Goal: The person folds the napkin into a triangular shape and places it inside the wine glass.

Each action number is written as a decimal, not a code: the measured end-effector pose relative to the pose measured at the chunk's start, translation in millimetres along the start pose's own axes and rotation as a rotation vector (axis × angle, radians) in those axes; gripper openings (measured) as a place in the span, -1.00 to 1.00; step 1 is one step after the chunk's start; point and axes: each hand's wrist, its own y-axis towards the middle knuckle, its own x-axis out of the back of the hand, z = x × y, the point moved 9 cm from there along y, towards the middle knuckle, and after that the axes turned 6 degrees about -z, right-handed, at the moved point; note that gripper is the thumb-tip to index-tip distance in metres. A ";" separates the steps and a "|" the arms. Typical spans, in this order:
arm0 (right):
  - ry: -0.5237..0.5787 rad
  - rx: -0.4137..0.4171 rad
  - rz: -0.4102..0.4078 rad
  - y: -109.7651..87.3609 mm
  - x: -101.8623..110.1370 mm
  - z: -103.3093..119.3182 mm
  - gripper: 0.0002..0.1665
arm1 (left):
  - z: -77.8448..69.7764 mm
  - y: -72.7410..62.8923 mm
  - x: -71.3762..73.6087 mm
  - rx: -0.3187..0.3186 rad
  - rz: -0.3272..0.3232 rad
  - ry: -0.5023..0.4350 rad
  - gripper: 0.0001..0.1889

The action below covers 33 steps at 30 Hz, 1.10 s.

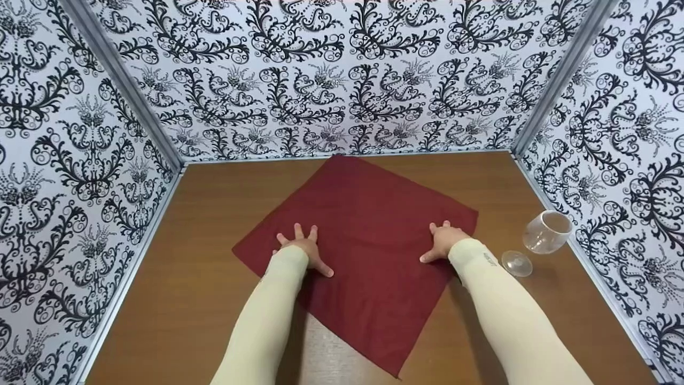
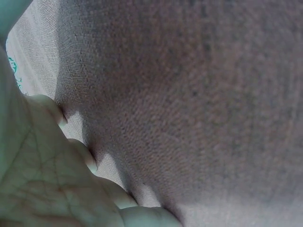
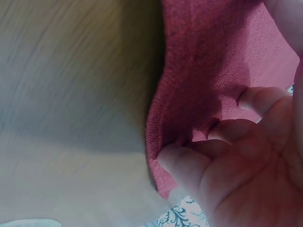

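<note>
Patterned walls (image 1: 315, 80), brown wooden table (image 1: 203, 203): red cloth (image 1: 368, 214) lying spread

Cloth sits mid-table, four-cornered, set as a diamond. Corners near 12, 3, 6 and 9 o'clock; the 12 o'clock one reaches the table's far edge, close to the wall. Faint creases toward 6 o'clock.

Left hand (image 1: 303, 250): on the cloth, 9 o'clock of its middle. Fingers splayed, thumb out toward 4 o'clock. Unclenched, grasping nothing. Left-wrist view: fingertips touch the weave, which looks greyish there.

Right hand (image 1: 446, 239): by the cloth's 3 o'clock edge. Fingers loosely extended, thumb apart, toward 8 o'clock. Also unclenched, fingertips resting on fabric. Right-wrist view: one fingertip is right at the wavy hem; a pale rounded edge (image 3: 31, 222) shows at 7 o'clock, too little of it to identify.

Pale sleeves (image 1: 267, 315) cover both arms, entering from 7 and 5 o'clock.

Clear wine glass (image 1: 542, 238) stands at 3 o'clock, beyond the right hand, apart from the cloth.

Metal posts (image 1: 131, 91) mark the wall corners at 10 and 2 o'clock.
</note>
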 end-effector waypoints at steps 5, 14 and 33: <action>-0.008 -0.006 -0.001 -2.1 0.2 0.6 0.39 | -0.4 1.0 0.3 -0.006 -0.001 -0.002 0.48; -0.029 -0.015 0.025 -4.1 -2.5 5.1 0.38 | 1.5 5.5 -0.8 -0.009 -0.001 0.026 0.48; -0.066 -0.016 0.021 -4.6 -1.8 9.1 0.39 | 1.0 5.9 7.5 -0.025 -0.017 0.016 0.43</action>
